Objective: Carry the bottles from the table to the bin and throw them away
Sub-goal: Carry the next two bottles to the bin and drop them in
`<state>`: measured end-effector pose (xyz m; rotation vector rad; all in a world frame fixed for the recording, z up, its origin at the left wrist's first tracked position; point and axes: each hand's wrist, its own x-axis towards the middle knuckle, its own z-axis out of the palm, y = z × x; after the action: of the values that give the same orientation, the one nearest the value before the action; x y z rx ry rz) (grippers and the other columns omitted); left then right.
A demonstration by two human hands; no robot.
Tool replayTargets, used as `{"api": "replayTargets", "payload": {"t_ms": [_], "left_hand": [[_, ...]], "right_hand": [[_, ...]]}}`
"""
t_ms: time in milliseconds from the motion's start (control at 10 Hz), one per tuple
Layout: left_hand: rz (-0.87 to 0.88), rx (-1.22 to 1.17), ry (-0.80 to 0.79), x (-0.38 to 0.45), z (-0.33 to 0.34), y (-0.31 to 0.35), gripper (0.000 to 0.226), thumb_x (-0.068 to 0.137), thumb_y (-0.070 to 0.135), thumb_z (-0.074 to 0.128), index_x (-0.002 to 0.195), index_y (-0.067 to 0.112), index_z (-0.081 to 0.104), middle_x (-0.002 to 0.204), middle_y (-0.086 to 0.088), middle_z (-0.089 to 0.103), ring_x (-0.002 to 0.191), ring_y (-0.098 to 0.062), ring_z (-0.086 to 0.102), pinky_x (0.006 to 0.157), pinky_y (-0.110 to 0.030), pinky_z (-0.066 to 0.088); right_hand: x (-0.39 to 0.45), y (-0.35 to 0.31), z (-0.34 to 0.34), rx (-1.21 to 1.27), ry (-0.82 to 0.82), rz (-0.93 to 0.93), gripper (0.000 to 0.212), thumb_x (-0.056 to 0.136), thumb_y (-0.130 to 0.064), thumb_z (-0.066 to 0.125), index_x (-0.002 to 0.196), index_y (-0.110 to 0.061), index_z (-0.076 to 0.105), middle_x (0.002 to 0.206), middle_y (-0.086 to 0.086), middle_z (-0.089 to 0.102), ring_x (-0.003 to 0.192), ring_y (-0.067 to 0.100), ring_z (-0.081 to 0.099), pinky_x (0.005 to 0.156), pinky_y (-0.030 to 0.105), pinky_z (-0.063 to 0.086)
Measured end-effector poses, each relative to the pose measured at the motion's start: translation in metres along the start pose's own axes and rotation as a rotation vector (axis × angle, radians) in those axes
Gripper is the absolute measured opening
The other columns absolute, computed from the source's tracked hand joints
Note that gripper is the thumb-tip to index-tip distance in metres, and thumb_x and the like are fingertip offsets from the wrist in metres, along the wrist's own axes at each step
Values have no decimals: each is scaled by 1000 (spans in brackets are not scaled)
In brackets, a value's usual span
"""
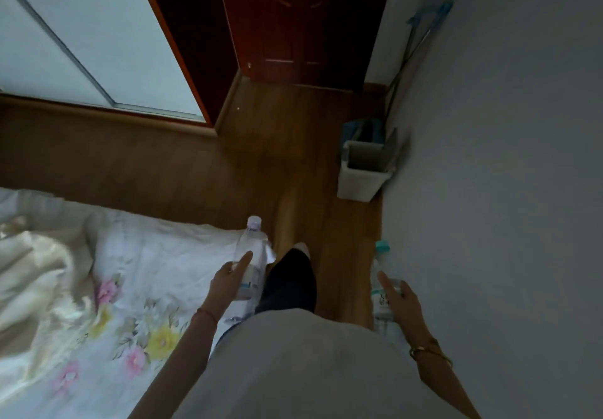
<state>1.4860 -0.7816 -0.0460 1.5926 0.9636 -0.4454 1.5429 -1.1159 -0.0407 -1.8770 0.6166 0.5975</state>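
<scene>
My left hand (228, 280) is shut on a clear plastic bottle with a pale purple cap (251, 249), held neck forward above the bed's edge. My right hand (399, 298) is shut on a second clear bottle with a teal cap (381, 265), close to the right wall. A small white rectangular bin (362, 187) stands on the wooden floor ahead and to the right, against the wall. Its opening faces up and its inside is dark.
A bed with a white floral cover (124, 288) fills the lower left. A mop with a blue head (421, 37) leans on the right wall behind the bin, beside something blue. A dark red door (303, 20) and white wardrobe panels (98, 33) stand ahead. My leg (290, 281) is stepping forward.
</scene>
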Motion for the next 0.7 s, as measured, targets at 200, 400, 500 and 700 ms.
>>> {"api": "replayTargets", "payload": {"t_ms": [200,400,500,700], "left_hand": [[52,-71,50,105,-21,154,47,89,50,55,112,9,58,107,-18,66,89,-29,66,76,-36,56],[51,-23,-8,199,-36,284,56,84,52,62,116,6,60,104,-21,70,78,-28,68,64,-32,55],[21,-25,-29,244,-30,319,55,85,50,61,117,5,60,103,-20,70,79,-28,69,63,-31,55],[35,39,-62,346,-3,418,48,85,50,62,105,6,67,89,-13,71,81,-26,69,61,-29,53]], "right_hand": [[122,-132,9,7,51,1,68,73,-67,64,115,-14,59,103,13,70,91,27,69,88,46,56],[203,-250,24,62,88,-39,54,71,-67,66,95,-19,62,92,9,73,83,25,72,83,46,59],[245,-278,38,108,90,-10,48,78,-58,65,107,-20,63,99,8,72,85,23,71,86,41,57],[349,-349,39,186,187,-2,46,82,-54,63,110,-17,60,101,10,71,82,20,69,79,36,57]]}}
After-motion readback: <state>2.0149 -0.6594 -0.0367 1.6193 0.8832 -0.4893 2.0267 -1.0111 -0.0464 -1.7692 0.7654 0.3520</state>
